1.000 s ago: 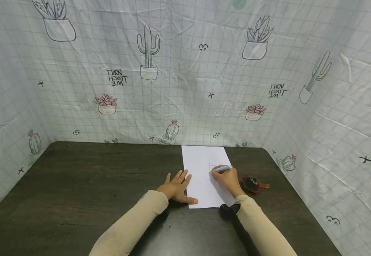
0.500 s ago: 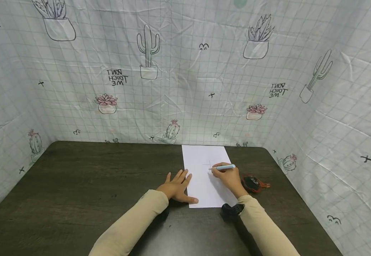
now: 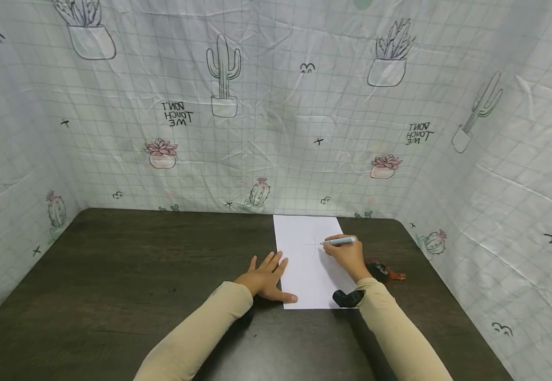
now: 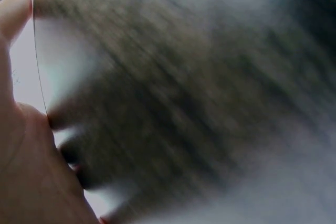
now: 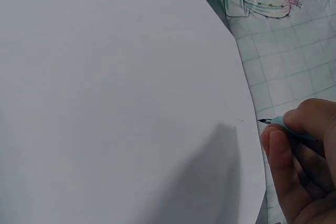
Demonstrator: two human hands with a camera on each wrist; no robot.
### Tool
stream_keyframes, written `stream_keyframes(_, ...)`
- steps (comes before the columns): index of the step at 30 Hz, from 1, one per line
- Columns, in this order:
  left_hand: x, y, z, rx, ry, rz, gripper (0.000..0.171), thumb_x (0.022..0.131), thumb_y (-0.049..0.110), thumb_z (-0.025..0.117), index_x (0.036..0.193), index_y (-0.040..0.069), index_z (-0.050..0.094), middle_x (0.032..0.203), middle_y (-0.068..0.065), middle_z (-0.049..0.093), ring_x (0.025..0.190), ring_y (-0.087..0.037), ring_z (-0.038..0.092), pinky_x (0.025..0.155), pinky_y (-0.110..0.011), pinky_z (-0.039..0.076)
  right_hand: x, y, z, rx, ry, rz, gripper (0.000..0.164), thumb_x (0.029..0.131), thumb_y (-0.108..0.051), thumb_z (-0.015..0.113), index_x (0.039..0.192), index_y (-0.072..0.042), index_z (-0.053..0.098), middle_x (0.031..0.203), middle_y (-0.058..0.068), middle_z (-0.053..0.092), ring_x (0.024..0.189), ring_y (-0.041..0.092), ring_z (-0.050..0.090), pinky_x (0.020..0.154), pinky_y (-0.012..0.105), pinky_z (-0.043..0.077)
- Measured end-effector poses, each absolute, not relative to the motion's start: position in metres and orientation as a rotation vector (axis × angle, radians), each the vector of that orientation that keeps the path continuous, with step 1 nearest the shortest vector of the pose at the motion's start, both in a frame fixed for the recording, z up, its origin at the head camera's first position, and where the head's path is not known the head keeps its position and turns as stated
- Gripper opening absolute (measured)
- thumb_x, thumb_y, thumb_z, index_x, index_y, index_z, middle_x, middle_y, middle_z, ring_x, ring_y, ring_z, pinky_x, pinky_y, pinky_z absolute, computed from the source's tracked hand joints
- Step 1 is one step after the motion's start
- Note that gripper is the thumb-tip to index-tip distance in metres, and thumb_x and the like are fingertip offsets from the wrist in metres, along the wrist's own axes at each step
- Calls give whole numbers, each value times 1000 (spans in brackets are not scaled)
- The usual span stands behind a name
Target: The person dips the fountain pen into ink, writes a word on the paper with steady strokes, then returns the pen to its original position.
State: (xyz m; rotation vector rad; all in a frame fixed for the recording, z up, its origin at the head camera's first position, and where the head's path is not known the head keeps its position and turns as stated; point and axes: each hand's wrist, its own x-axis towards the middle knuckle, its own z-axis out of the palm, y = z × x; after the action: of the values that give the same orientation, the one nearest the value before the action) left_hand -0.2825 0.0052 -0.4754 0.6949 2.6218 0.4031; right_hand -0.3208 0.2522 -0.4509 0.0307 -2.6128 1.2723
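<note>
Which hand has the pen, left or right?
The right hand: it pinches the pale blue pen over the paper. The left hand holds no pen; it rests, spread out, at the paper's left edge.

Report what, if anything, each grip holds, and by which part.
The right grip pinches the blue pen near its writing tip. The left grip holds nothing; it lies spread across the left edge of the paper.

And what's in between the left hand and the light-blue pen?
In the head view, between the left hand and the light-blue pen there's just white paper, with some thin lines near the pen's tip.
</note>
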Motion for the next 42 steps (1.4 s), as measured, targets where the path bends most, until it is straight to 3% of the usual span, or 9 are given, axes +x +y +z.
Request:
stream_keyframes(17,-287,8,-482,685,2626,393,109,75,81,51,156,25,5,161,3,-8,148,-18,-10,114,-57,-9,-333,252,-456,-3,-2744,1120,13,80,-13,71,89,-5,77,66,2,70,59,9,60,56,24,46)
stream_keyframes(31,-285,7,-482,677,2619,385,109,75,81,52,156,25,4,161,3,-9,147,-17,-11,114,-56,-10,-331,248,-455,6,-2728,1121,12,79,-10,72,88,-3,76,66,5,71,56,6,60,55,24,47)
stream_keyframes(42,-284,7,-482,671,2634,357,110,75,82,50,156,25,3,161,4,-9,147,-17,-11,114,-56,-10,-325,251,-456,-7,-2753,1108,11,81,-11,73,89,-4,77,67,5,71,56,11,63,54,25,48)
